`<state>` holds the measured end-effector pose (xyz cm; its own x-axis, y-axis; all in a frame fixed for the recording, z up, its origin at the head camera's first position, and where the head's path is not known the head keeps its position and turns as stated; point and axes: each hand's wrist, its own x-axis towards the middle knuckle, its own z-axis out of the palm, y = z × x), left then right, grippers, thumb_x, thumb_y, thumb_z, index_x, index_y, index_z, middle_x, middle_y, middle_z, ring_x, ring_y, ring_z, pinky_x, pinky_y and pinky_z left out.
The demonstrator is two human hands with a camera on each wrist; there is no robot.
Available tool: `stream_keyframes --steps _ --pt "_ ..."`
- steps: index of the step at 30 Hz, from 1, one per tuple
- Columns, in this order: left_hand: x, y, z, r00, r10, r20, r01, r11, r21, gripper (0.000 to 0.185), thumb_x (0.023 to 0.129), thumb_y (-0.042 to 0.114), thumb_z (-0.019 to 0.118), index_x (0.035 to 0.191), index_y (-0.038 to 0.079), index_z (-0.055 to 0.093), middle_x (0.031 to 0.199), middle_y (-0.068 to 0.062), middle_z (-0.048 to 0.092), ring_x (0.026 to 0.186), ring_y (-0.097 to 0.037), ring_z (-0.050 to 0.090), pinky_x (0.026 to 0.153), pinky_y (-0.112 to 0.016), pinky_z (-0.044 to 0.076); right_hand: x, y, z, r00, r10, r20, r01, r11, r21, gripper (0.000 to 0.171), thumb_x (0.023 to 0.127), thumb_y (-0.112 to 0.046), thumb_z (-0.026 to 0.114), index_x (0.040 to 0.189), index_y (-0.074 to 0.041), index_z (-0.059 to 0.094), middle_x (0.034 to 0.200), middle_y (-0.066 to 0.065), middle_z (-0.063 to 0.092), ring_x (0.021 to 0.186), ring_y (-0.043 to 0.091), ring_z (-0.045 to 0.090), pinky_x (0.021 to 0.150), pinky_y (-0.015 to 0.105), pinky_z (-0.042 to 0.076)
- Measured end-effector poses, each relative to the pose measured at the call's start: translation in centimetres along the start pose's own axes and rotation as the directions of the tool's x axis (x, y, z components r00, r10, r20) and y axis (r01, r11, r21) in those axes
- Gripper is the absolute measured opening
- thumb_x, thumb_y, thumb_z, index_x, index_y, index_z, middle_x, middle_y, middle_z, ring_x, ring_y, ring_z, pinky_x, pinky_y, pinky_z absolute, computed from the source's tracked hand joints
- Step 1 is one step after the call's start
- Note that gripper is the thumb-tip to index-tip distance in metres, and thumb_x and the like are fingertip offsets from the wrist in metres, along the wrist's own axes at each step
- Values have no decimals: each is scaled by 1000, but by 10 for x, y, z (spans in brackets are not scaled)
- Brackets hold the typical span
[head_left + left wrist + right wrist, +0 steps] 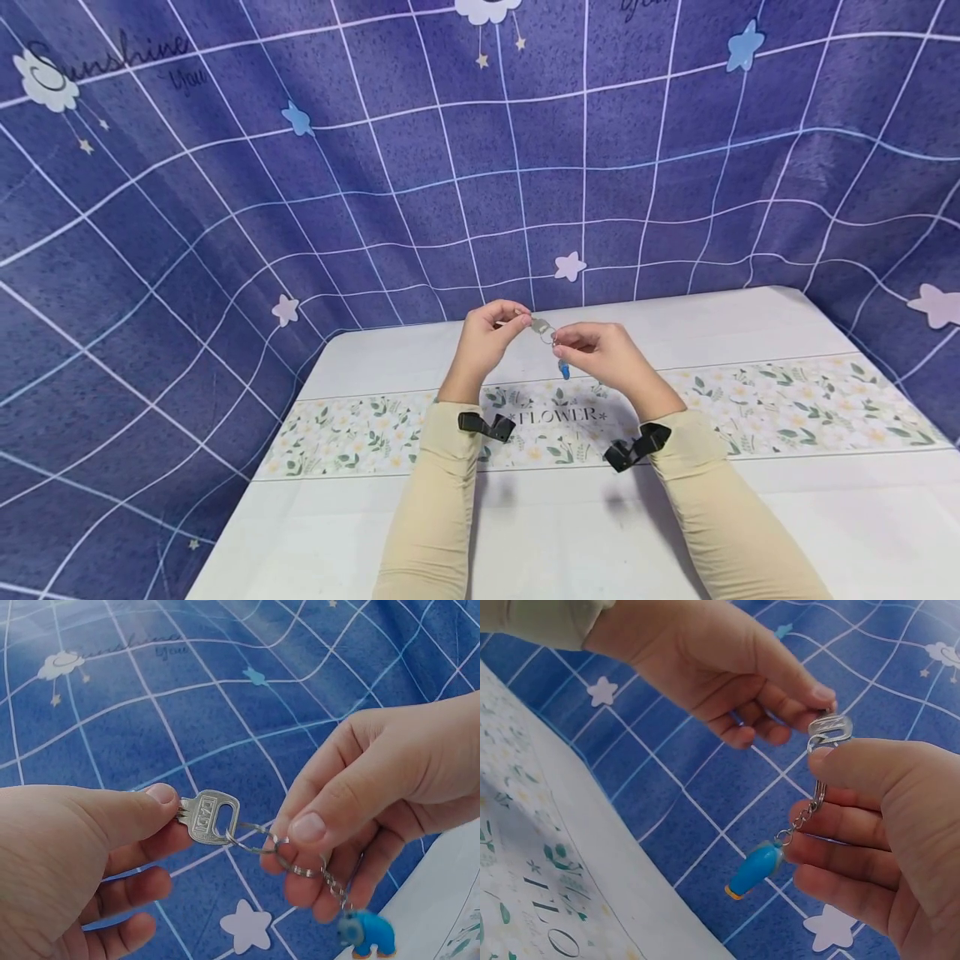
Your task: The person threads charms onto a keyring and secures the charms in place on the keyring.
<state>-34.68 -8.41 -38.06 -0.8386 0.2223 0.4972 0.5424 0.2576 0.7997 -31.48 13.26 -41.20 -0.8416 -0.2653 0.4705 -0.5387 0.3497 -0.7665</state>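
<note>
A silver key [208, 817] is pinched by its blade between the thumb and forefinger of my left hand [486, 335]. Its bow hangs on a metal key ring [298, 864]. My right hand [604, 353] pinches that ring between thumb and fingers, right beside the key. From the ring a short chain [803, 818] runs down to a small blue animal-shaped charm [367, 934], which dangles below the right fingers. Both hands are raised over the far part of the table, and most of the key's blade is hidden by the left fingers.
The white table [337, 517] carries a floral band with the word FLOWER [558, 415]. Behind it hangs a blue grid-patterned curtain [420, 208] with stars and clouds. Black straps [487, 426] sit on both wrists over beige sleeves [435, 517].
</note>
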Motion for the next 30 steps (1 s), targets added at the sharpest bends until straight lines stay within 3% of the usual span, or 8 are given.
stream_keyframes --steps 12,22,30 --pt "3 19 -3 999 24 47 -28 996 87 12 96 17 71 100 6 75 89 -6 73 85 -15 66 70 -26 49 1 5 7 997 0 71 -14 980 197 25 96 -7 69 117 6 70 110 19 74 97 20 72 85 24 56" --pt "7 27 -6 998 40 38 -43 997 66 11 95 13 71 98 2 74 85 -9 73 74 -12 61 65 -25 46 2 9 8 995 16 98 -38 975 221 26 99 -8 65 121 6 68 120 21 70 110 32 68 92 26 54" --pt "10 29 -10 998 50 27 -52 997 64 10 95 12 72 98 3 74 85 -8 73 76 -12 63 67 -25 48 2 16 7 995 45 90 -68 960 271 27 99 -9 64 122 5 68 122 21 69 113 34 66 92 24 54"
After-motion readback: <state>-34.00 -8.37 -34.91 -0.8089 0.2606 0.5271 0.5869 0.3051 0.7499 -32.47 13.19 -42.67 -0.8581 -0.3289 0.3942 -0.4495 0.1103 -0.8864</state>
